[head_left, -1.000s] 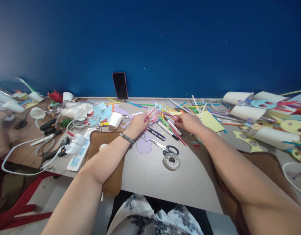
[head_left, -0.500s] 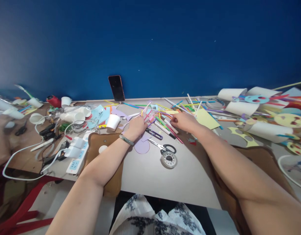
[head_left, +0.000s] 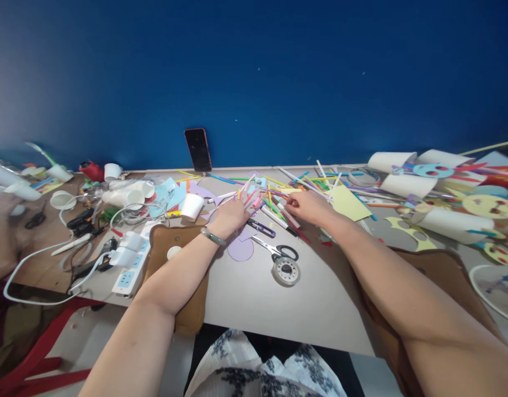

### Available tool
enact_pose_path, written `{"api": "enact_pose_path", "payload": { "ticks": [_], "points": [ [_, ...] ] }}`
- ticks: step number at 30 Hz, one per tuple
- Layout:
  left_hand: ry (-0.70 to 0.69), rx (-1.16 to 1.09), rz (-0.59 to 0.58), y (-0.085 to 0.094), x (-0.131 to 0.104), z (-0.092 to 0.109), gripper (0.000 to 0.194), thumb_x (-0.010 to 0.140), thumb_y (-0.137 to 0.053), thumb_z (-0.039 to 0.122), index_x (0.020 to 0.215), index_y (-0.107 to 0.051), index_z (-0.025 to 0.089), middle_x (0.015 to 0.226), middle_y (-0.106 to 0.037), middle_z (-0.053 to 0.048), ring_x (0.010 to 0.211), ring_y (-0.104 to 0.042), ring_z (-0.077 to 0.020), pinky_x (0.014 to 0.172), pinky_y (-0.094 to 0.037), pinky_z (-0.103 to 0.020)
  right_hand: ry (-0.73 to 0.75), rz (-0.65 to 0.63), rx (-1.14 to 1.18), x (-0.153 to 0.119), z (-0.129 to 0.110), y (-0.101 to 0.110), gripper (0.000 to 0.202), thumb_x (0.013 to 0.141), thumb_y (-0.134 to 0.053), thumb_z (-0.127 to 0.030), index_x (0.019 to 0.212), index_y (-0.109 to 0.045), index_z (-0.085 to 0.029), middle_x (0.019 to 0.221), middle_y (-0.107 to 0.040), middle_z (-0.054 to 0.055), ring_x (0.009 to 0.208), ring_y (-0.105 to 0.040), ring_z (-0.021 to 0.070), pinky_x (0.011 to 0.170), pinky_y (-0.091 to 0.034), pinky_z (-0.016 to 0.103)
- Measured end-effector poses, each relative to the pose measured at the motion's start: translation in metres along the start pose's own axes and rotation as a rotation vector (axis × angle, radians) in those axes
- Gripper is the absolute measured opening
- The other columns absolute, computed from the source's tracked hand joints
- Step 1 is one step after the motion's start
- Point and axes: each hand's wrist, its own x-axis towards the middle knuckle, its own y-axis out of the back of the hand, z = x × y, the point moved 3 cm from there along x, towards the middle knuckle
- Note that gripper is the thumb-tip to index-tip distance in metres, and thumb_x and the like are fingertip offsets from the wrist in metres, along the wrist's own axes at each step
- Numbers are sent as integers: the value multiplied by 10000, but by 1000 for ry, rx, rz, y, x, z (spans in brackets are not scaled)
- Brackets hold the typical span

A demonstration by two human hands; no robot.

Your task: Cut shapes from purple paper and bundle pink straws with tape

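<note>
From the wearer's seat: white cup [head_left: 192,207], 11 o'clock | left hand [head_left: 229,215], nearly 12, fingers bent into straws [head_left: 272,209], pinch hidden | scissors [head_left: 277,251], 12, by tape roll [head_left: 285,271] | right hand [head_left: 306,206], toward 1, fingertips bunched at straws, can't tell what's gripped

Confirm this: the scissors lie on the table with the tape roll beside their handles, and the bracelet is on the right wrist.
Wrong wrist: the head view shows the bracelet around the wrist of the left hand. The scissors do lie on the table with the tape roll beside their handles.
</note>
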Motion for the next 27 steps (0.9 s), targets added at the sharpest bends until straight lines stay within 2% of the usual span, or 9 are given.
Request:
{"api": "enact_pose_path", "payload": {
  "ticks": [7,13,19,23,27],
  "points": [
    [28,205,-50,1,-3,9,147,814,-627,245,714,-531,196,727,-629,-115,902,-666,-301,872,-474,-368,58,40,37,-6,-9,7,236,888,-533,-360,904,-708,-202,877,-764,80,827,-662,239,622,-362,305],
    [63,284,-106,1,-1,10,145,829,-602,275,723,-590,177,773,-662,-151,902,-676,-307,851,-491,-374,79,47,94,-8,-11,7,228,883,-548,-355,886,-724,-210,805,-744,63,776,-652,223,654,-371,300],
    [42,277,-92,6,-4,16,169,833,-570,231,671,-557,186,764,-646,-145,891,-668,-305,870,-486,-392,129,42,199,-7,-14,5,214,871,-577,-344,847,-725,-192,748,-717,48,714,-624,194,649,-373,286],
    [39,161,-80,5,-5,16,254,788,-640,223,595,-477,212,645,-581,-91,877,-654,-296,884,-479,-383,135,41,206,-7,-15,3,201,867,-584,-331,827,-714,-183,747,-713,47,691,-610,183,638,-365,281],
    [89,72,-22,6,-1,12,289,734,-657,157,562,-431,214,608,-552,-66,797,-639,-285,808,-471,-382,158,46,248,-7,-16,3,210,862,-579,-347,791,-695,-188,712,-692,42,673,-594,180,618,-358,276]
  ]
}}
